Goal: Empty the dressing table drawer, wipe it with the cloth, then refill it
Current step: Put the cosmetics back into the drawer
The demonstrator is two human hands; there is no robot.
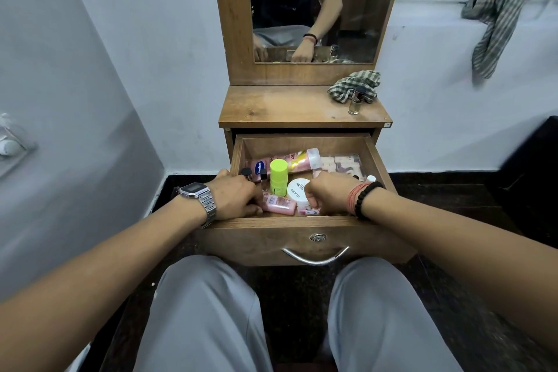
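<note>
The wooden drawer (pixel 305 222) of the dressing table stands pulled out and holds several cosmetics: a lime-green stick (pixel 278 176), a white round jar (pixel 297 189), a pink Vaseline tube (pixel 260 168), a pink bottle (pixel 302 159) and a small pink tube (pixel 279 204). My left hand (pixel 237 195) reaches into the drawer's front left corner, fingers curled down by the small pink tube. My right hand (pixel 327 192) is inside at the front right, fingers curled beside the white jar; what it grips is hidden. The checked cloth (pixel 353 84) lies bunched on the table top.
A small glass bottle (pixel 355 101) stands on the table top (pixel 271 109) in front of the cloth. A mirror (pixel 314 6) rises behind. Another checked cloth (pixel 498 15) hangs at the right. My knees sit just below the drawer front, its handle (pixel 315 257) between them.
</note>
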